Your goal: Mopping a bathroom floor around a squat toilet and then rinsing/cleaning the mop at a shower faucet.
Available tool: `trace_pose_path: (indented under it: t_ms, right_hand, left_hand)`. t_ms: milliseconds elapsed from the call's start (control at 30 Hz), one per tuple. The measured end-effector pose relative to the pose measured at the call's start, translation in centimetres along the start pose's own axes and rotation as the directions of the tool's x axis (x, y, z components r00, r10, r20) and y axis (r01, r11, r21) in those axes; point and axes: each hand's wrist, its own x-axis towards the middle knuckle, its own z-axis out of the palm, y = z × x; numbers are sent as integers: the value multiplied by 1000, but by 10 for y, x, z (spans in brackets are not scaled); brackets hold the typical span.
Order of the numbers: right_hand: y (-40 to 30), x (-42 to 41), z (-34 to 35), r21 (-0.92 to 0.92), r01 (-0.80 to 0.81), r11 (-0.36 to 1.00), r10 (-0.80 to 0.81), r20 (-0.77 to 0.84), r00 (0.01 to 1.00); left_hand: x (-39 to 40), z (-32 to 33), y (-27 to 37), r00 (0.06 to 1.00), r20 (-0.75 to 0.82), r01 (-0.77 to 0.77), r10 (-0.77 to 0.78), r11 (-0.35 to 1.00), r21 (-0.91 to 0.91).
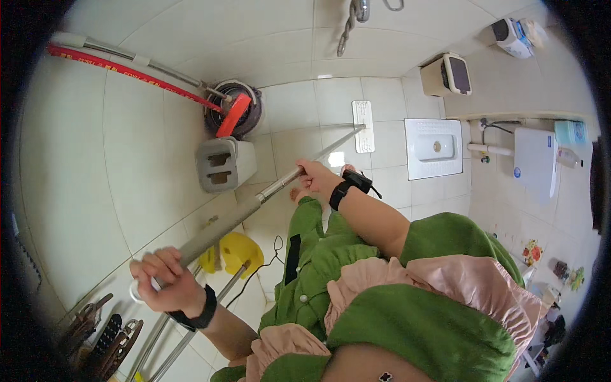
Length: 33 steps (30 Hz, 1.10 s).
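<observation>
Both my hands hold the long metal pole of a flat mop (224, 223). My left hand (164, 279) is wrapped round the thick grey grip near its upper end, beside a white hanging loop. Lower on the pole, my right hand (312, 175) closes round the shiny shaft. The mop's white rectangular head (363, 138) lies on the tiled floor, left of a white squat toilet (438, 148). Whether a pad is under the head is hidden. Black straps circle both wrists.
A grey two-slot mop bucket (217, 164) stands at the left wall, below a dark bucket (253, 112) with a red-handled tool. Yellow plastic items (241, 250) are near my left arm. A beige lidded bin (435, 76) stands at upper right; a white cistern (534, 160) hangs at right.
</observation>
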Motion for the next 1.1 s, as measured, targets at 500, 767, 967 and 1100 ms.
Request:
trace_pose_path:
  t_ms: [500,767,967,1100]
  right_hand:
    - [116,-63,148,-13,-382,924,346,455,821]
    - [124,-41,136,-122,-221,968,250,362,898]
    - [88,-38,116,-31,-233,972,231,297,927]
    - [70,-56,107,164,-258,952,190,346,919]
  left_hand:
    - [-41,-41,152,727,560,-391,397,910,-138]
    - [-73,-33,132,794,537,-324,284,946,-20]
    - [-51,-15,114,642,730,-219,232,969,-116]
    - [-33,2,106,255,947,-14,194,980,-197]
